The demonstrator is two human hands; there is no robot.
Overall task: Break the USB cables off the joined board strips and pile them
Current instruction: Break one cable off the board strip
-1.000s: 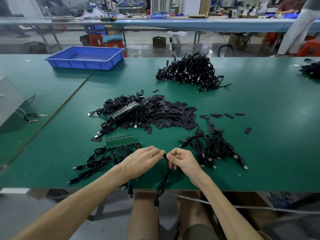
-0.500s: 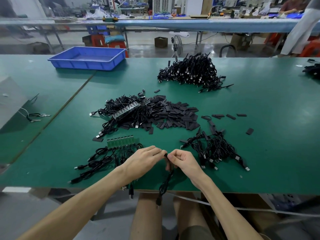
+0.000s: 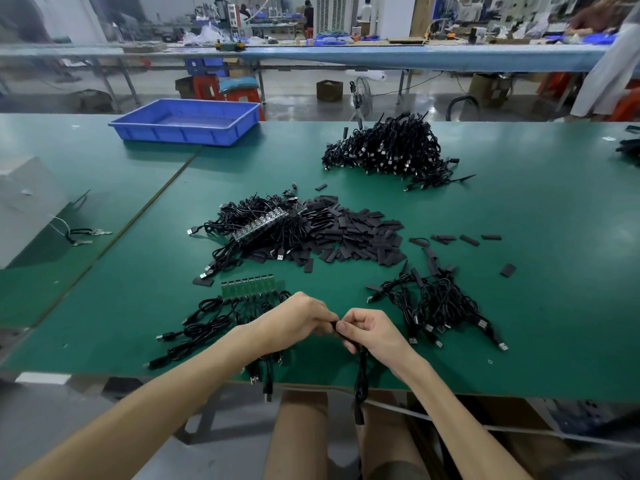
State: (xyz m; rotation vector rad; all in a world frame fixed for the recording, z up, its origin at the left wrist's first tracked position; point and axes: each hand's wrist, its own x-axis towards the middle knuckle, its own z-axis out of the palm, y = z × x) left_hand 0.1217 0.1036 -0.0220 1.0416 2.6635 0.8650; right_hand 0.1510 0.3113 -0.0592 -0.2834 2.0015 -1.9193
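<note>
My left hand (image 3: 300, 323) and my right hand (image 3: 372, 329) meet fingertip to fingertip near the table's front edge, both pinching the top end of one black USB cable (image 3: 361, 379) that hangs down over the edge. Just left of my hands lies a green joined board strip (image 3: 248, 286) with several black cables trailing toward me. A second strip (image 3: 263, 225) rests on a tangle of cables farther back. A small pile of separated cables (image 3: 440, 306) sits to the right of my hands, and a big pile (image 3: 389, 150) lies at the back.
A heap of flat black sleeve pieces (image 3: 353, 233) lies mid-table, with loose ones scattered to the right. A blue tray (image 3: 187, 131) stands at the back left, and a grey box (image 3: 27, 202) at the far left. Other people stand at benches beyond the green table (image 3: 519, 209).
Both hands stay together on the hanging cable with only slight finger shifts. The cable swings a little.
</note>
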